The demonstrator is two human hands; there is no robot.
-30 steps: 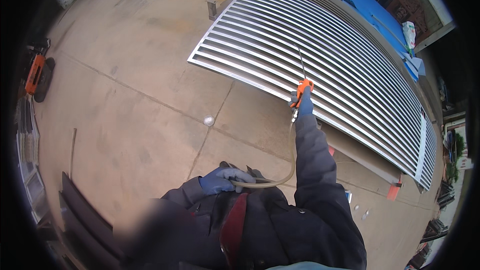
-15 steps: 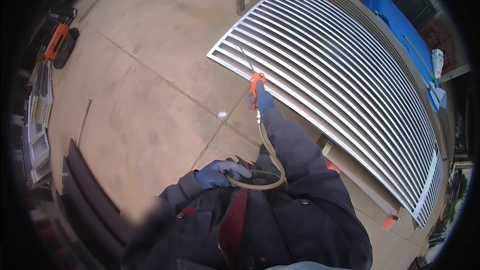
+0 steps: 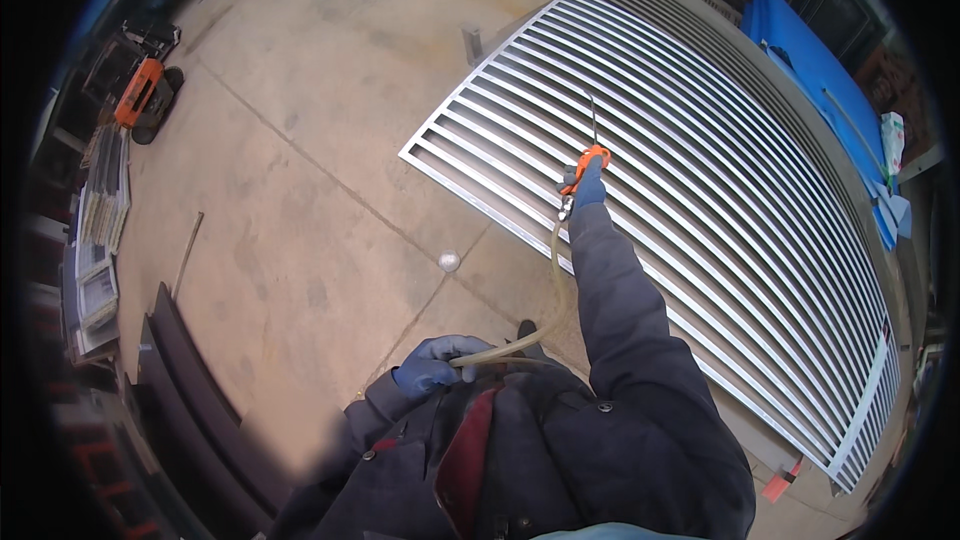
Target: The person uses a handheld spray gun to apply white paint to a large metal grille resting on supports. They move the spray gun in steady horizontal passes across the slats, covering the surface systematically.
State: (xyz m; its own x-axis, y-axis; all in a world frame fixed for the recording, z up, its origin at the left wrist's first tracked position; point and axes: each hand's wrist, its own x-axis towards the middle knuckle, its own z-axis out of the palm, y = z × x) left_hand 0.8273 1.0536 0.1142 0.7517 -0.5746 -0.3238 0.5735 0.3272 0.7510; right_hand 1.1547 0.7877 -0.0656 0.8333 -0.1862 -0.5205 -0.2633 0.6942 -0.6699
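An orange air blow gun with a thin metal nozzle is gripped in my gloved right hand, arm stretched out over a large slatted metal panel. The nozzle points away from me across the silvery slats. From the gun's base a tan hose hangs down and curves back toward my waist. My gloved left hand is closed round that hose, close to my body.
Dark steel profiles lie at the lower left, near stacked panels. An orange machine stands at the far left. Blue sheets lie beyond the panel. A small round whitish object sits on the concrete floor.
My right hand has moved the blow gun rightward and farther over the slats. The hose loop has pulled out straighter. My left hand stays on the hose, and the view has shifted slightly.
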